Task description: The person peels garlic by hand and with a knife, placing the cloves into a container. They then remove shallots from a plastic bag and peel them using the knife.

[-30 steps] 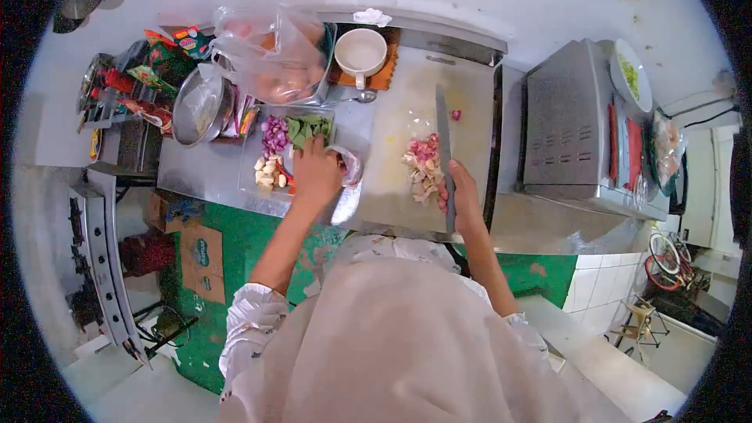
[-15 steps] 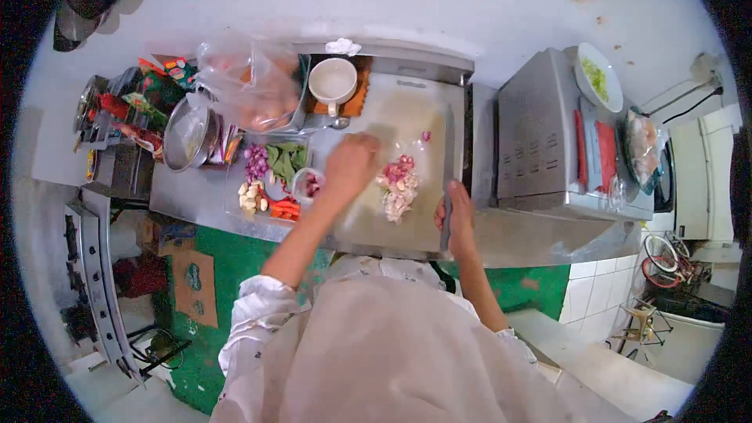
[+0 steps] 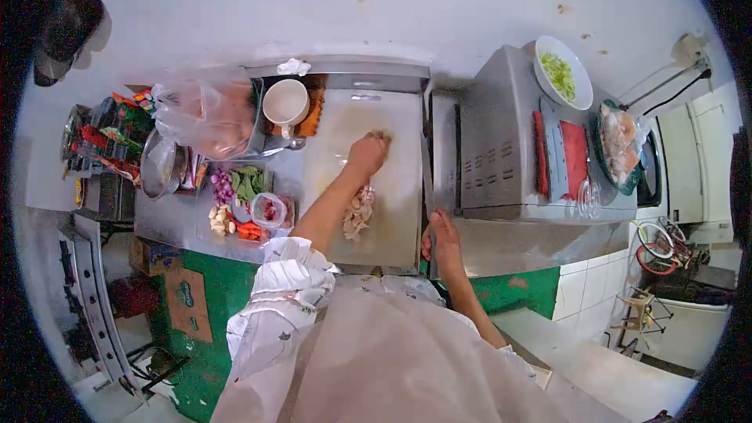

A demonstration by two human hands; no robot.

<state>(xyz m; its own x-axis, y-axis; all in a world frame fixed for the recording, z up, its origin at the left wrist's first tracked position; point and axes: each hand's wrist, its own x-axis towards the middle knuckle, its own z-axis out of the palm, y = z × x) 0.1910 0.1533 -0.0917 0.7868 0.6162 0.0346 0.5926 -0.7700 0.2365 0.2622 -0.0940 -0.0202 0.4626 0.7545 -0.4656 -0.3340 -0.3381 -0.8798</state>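
Note:
My left hand is over the upper middle of the pale cutting board, its fingers bunched together; whatever they hold is hidden. Below that hand lies a pile of pale and pinkish peels or pieces, partly covered by my wrist. At the board's right edge my right hand is closed round a knife, seen nearly edge-on and pointing away from me. Left of the board a small clear tub holds reddish pieces. Beside it are purple shallots, green leaves, peeled garlic and orange-red pieces.
A white cup stands on an orange cloth behind the tub. Farther left are a plastic bag and a metal strainer. On the right a metal appliance carries a white bowl of chopped greens and a glass dish.
My left hand has moved from the board's left side to its upper middle, across the pile. My right hand still holds the knife. The whole view has shifted.

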